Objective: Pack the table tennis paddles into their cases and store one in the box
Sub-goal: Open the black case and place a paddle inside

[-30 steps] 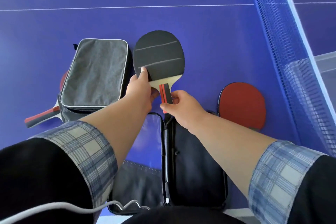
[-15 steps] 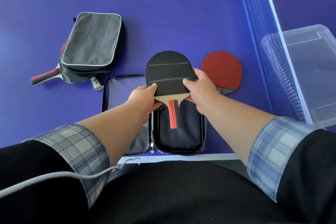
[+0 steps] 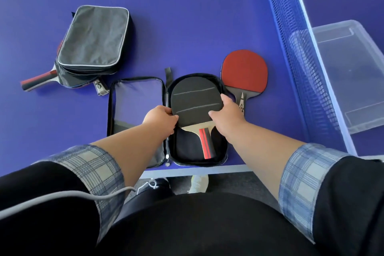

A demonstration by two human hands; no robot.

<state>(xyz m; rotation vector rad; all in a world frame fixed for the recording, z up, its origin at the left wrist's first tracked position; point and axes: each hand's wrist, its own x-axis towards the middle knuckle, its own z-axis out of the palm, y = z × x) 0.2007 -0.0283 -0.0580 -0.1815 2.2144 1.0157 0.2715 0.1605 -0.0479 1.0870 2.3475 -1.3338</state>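
The black paddle [image 3: 195, 100] was pinched by left hand [image 3: 161, 119] and right hand [image 3: 225, 115] in the open case [image 3: 184, 149]; the red paddle's [image 3: 244, 68] logo [image 3: 241, 106] was illegible.

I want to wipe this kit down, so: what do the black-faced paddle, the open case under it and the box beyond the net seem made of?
Black-faced paddle: matte black rubber over pale wood, bare at the neck; handle striped red and black. Open case: soft dark fabric, likely nylon, with a zip round its rim. Box: clear, glossy hard plastic; the surface beneath shows through.
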